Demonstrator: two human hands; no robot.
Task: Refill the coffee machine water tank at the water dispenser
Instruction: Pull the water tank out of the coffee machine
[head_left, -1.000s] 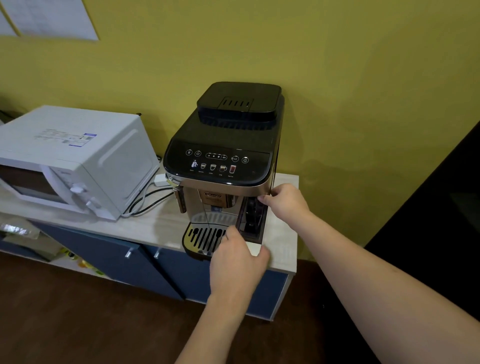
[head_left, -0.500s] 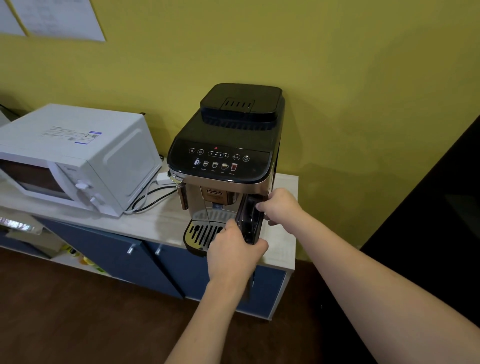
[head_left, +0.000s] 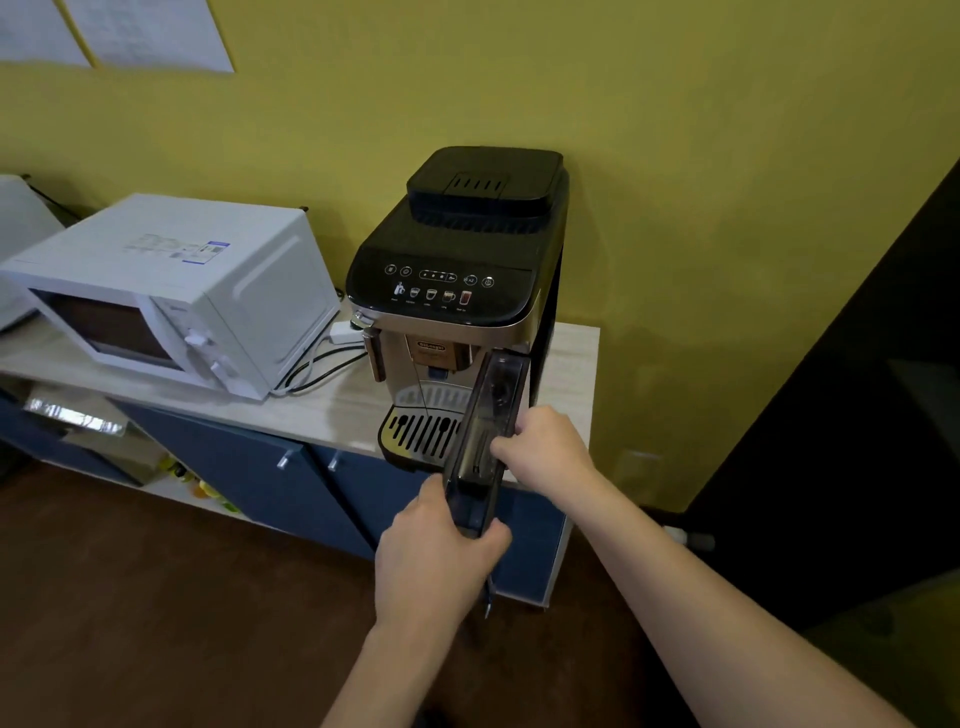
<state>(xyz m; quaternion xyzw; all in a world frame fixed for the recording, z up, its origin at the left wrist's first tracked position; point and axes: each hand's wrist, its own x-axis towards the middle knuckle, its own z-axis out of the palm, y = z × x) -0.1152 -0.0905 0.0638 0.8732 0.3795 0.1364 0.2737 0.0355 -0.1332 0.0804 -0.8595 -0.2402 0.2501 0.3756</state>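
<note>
A black and gold coffee machine (head_left: 457, 270) stands on a light wooden counter (head_left: 322, 410) against a yellow wall. Its narrow smoked-plastic water tank (head_left: 488, 415) sticks well out of the machine's front right side, past the counter edge. My left hand (head_left: 436, 561) grips the tank's near end from below. My right hand (head_left: 550, 449) holds the tank's right side about halfway along. The back end of the tank is still at the machine's slot. The water dispenser is not in view.
A white microwave (head_left: 171, 296) sits on the counter to the left, with cables (head_left: 317, 369) between it and the machine. Blue cabinet doors (head_left: 249, 467) lie below the counter. A dark doorway (head_left: 857, 415) opens at the right. The floor is brown.
The tank has slid forward out of the machine, from barely protruding to far past the counter edge. Both hands moved back toward me with it.
</note>
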